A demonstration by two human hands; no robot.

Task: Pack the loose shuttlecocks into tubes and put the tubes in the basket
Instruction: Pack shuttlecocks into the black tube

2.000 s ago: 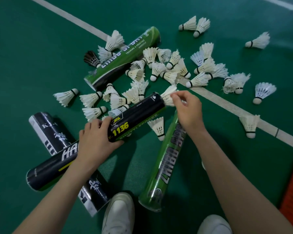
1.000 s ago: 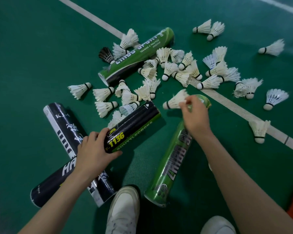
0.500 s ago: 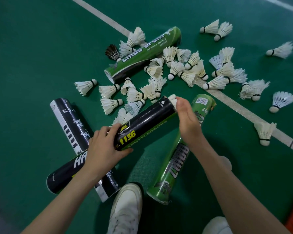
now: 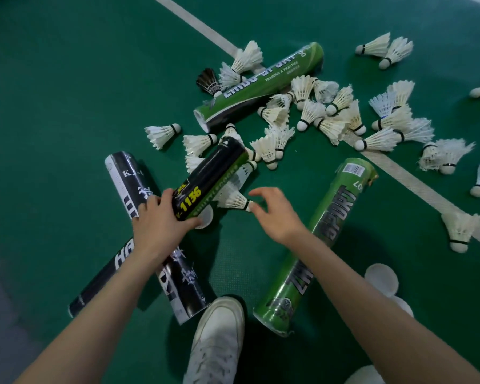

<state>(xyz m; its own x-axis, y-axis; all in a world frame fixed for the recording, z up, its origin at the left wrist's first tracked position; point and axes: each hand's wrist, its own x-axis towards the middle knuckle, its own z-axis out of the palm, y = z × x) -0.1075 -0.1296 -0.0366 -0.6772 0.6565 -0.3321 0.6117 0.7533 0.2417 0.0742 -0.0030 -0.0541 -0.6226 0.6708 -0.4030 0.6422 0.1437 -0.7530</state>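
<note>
Gripping a black tube (image 4: 211,178) marked 1136 near its middle, the left hand (image 4: 161,225) is curling fingers and thumb round it and holding it slanted, far end pointing into the scatter. Right hand (image 4: 277,214) is hovering just right of that tube, fingers loosely curled, thumb tip sitting at the cork of one white shuttlecock (image 4: 232,200) whose feathers are pointing toward the tube. I cannot tell whether the thumb and finger are pinching the cork or only touching it.

Held tube is crossing over a second black tube (image 4: 128,176) lying on the green court floor (image 4: 67,79). Near green tube (image 4: 324,231) is lying just right of the right forearm. Far green tube (image 4: 261,84) is lying among the loose shuttlecocks (image 4: 311,106), which are spreading across the white line (image 4: 416,181). One dark-feathered shuttlecock (image 4: 208,80) is lying beside the far green tube. White shoe (image 4: 219,336) is showing at bottom centre, and round white caps (image 4: 381,279) are lying at lower right.
</note>
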